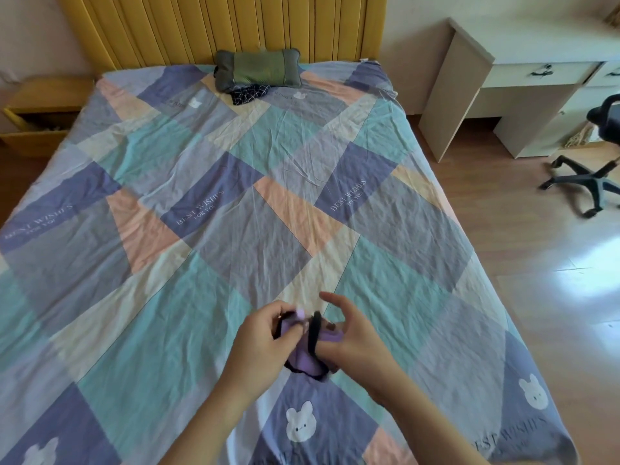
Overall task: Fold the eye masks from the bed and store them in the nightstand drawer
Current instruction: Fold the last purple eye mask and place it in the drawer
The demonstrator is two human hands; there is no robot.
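At far left, beside the head of the bed, stands a yellow wooden nightstand [40,105] with its drawer [37,127] pulled open; the contents are too dark to identify. It sits well apart from the work area.

The bed [235,196], covered in a patchwork sheet of purple, teal, peach and cream blocks, fills the centre. At its head lie a green and grey pillow [256,70] and, touching the pillow's lower edge, a dark checked cloth item [250,93] that cannot be identified.

Near the foot of the bed, the left hand [260,340] is closed, pinching the upper left end of a purple fabric eye mask with black trim [307,355]. The right hand [352,340] holds the mask's right side, thumb hooked under the black elastic strap [314,333], with the forefinger raised and spread above. The mask is bunched between both hands; its lower edge appears to rest on the sheet.

Judgement: the folding step is in hand and unfinished. The next move calls for taming the strap, doubling the mask flat, then carrying it the length of the bed to the open drawer.

At right, off the bed, stand a pale desk [523,72] and a black office chair [593,169].
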